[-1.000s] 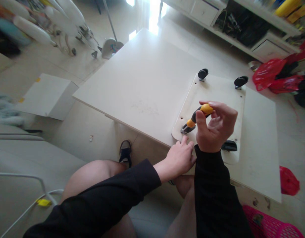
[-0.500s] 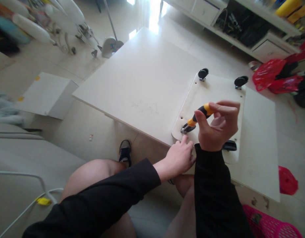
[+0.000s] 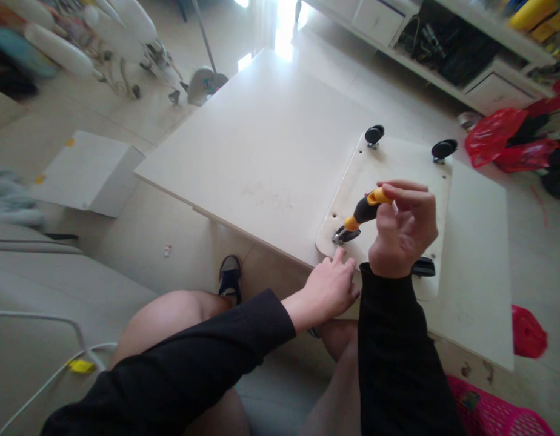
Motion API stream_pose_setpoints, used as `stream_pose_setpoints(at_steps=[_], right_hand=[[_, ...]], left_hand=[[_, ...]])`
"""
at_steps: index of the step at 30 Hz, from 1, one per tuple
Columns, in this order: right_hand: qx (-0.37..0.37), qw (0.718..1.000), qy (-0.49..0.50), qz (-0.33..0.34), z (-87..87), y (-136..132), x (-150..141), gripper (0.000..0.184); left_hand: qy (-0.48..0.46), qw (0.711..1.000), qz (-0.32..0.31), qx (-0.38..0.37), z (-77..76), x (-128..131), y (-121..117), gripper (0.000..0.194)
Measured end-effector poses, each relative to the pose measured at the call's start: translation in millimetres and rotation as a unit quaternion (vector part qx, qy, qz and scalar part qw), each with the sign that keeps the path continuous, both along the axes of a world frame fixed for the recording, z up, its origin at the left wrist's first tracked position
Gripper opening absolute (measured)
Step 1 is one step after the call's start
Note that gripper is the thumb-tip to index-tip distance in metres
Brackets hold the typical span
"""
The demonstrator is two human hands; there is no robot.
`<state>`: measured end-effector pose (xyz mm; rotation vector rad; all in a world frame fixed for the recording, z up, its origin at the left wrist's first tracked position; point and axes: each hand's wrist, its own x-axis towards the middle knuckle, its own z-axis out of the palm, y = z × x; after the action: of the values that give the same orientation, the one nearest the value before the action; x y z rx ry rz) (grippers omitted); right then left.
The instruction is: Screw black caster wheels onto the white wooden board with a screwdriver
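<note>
My right hand (image 3: 405,227) grips the back end of a yellow and black screwdriver (image 3: 366,207). The tool slants down to the left, its tip at the metal mount of a black caster (image 3: 350,235). My left hand (image 3: 332,284) has its index finger stretched out to the base of that caster, the other fingers loosely bent and holding nothing visible. The caster sits at the near left corner of a white board (image 3: 342,188) with rounded corners. Other casters stand on its far left corner (image 3: 374,134), far right corner (image 3: 443,149) and near right corner (image 3: 424,266).
The board lies on a white table (image 3: 225,139). A white box (image 3: 89,172) stands on the floor at left. At right are red plastic bags (image 3: 498,136) and a pink basket (image 3: 502,412). Behind stands a white cabinet (image 3: 375,24); a dustpan (image 3: 205,85) is near the table's far-left edge.
My right hand's thumb has shifted back off the side of the screwdriver handle, and the handle has turned a little. The left hand and board keep their places.
</note>
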<state>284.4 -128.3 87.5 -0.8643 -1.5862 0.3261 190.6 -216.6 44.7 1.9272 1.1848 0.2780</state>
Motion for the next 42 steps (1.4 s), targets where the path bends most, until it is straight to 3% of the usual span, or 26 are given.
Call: stream_pose_setpoints(at_steps=[4,14,19,22,29,36,39,42], right_hand=[[-0.026,0.999,0.0,0.031,-1.2,0.4,1.7,0.022],[-0.025,0.999,-0.011,-0.04,6.9,0.4,1.2,0.026],[-0.016,0.999,0.012,0.039,-1.3,-1.5,3.8,0.026],[-0.029,0.998,0.01,0.047,-3.8,-3.6,8.3,0.032],[0.004,1.0,-0.016,0.001,4.4,-2.1,11.6,0.038],[0.002,0.995,-0.071,-0.068,0.4,-8.0,13.3,0.038],[0.012,0.996,-0.019,-0.09,9.9,-12.5,7.0,0.033],[0.093,0.983,0.092,-0.128,27.8,-13.8,7.3,0.033]], left_hand=[[0.025,1.0,-0.006,0.008,1.5,-0.2,0.3,0.036],[0.027,0.999,-0.009,0.024,-0.6,-0.5,-0.6,0.037],[0.023,0.999,-0.005,0.025,-0.9,-0.5,-0.2,0.037],[0.021,0.999,-0.006,0.029,-1.5,-0.5,-0.4,0.037],[0.021,0.999,-0.004,0.039,-4.8,-0.8,0.4,0.037],[0.021,0.999,-0.017,0.04,-7.6,-6.2,1.9,0.036],[0.026,0.999,-0.027,0.028,-6.5,-9.2,0.5,0.038],[0.027,0.998,-0.041,0.031,-4.7,-11.4,-2.1,0.035]])
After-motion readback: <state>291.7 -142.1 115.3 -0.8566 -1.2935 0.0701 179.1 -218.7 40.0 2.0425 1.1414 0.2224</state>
